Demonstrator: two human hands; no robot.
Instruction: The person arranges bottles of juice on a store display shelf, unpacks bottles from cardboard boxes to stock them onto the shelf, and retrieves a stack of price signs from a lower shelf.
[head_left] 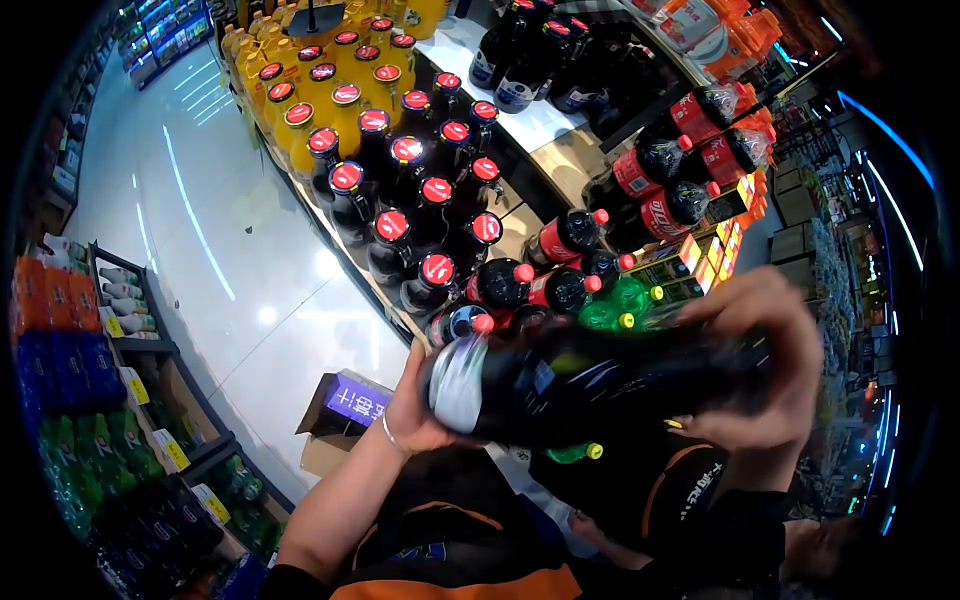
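A large dark bottle (600, 385) lies sideways across the front of my body, smeared by motion. Its left end shows a pale, whitish band (459, 388). My left hand (415, 405), with a thin bracelet at the wrist, supports that end, fingers curled against it. Around the narrow right end wraps my right hand (775, 350), blurred. Just beyond the bottle stand cola bottles (500, 284) with red caps and green bottles (630, 294) with yellow-green caps. One more green bottle (575, 453) pokes out below it.
Dark bottles with red lids (407, 150) stand in rows on the display, with yellow bottles (345, 95) behind. An opened carton (330, 420) sits on the floor at left. Shelves of packed drinks (110, 400) line the far left. Another person (800, 545) is close at lower right.
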